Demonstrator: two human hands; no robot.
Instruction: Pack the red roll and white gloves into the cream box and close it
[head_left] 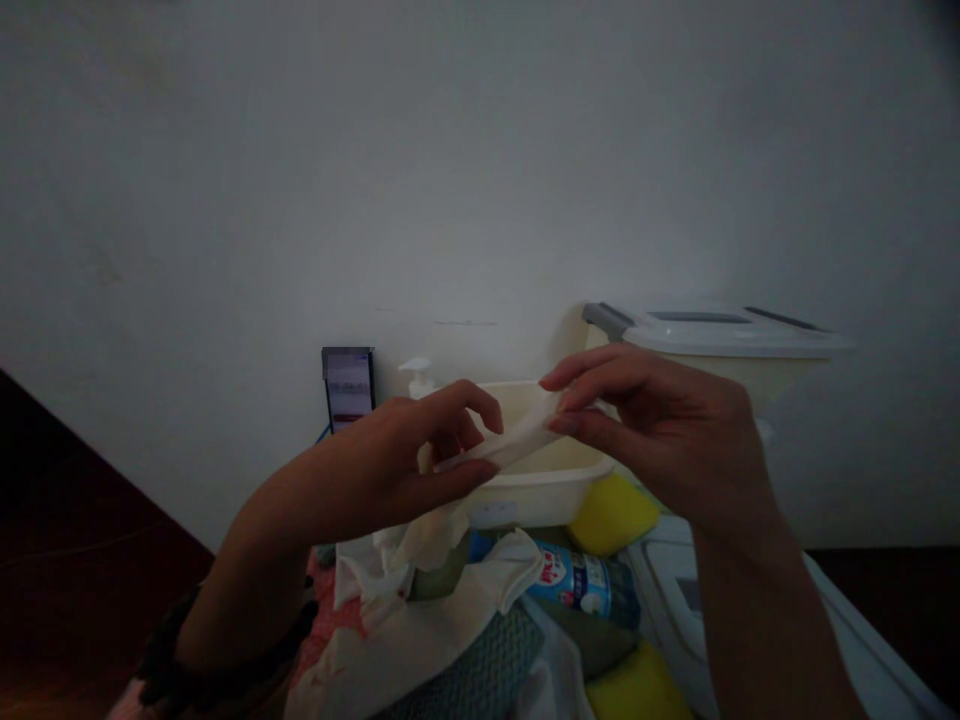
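A thin, whitish, limp strip (525,435) stretches between my two hands; I cannot make out whether it is cloth, paper or film. My right hand (660,415) pinches its upper end between thumb and fingertips. At the lower end my left hand (390,450) has the strip between its thumb and curled fingers, the index finger raised off it. Both hands are held up in front of a cream plastic basin (491,515). Below my left hand lies a heap of crumpled white cloth-like pieces (442,640).
A phone (351,390) leans against the wall, beside a white pump bottle (417,375). A lidded storage box (720,335) stands at the back right. Nearer are yellow sponges (611,512), a blue-labelled bottle (574,580), a teal textured cloth (480,670) and a white lid (664,580).
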